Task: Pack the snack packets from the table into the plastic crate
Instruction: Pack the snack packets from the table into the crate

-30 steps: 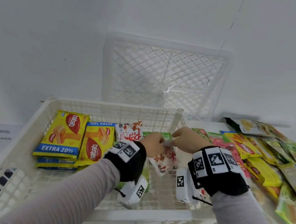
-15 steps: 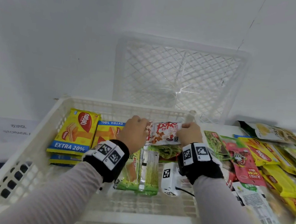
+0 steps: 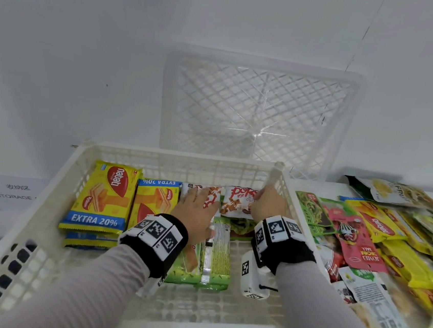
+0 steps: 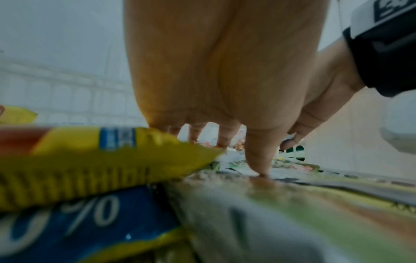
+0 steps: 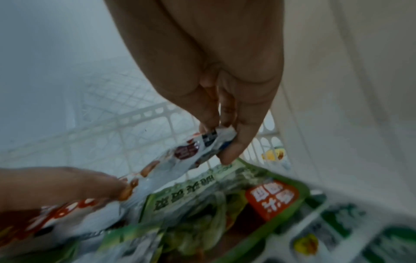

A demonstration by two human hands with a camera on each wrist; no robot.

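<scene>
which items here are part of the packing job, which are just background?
Job:
- plastic crate
- white-and-red packet, pinched by right hand, left hand flat on it
- yellow wafer packets and green packets, in the crate
- loose packets on the table, not yet packed

Background:
- second crate leaning on the wall
- paper sign

right hand [image 5: 216, 99] pinching white packet's [image 5: 171, 163] corner
</scene>
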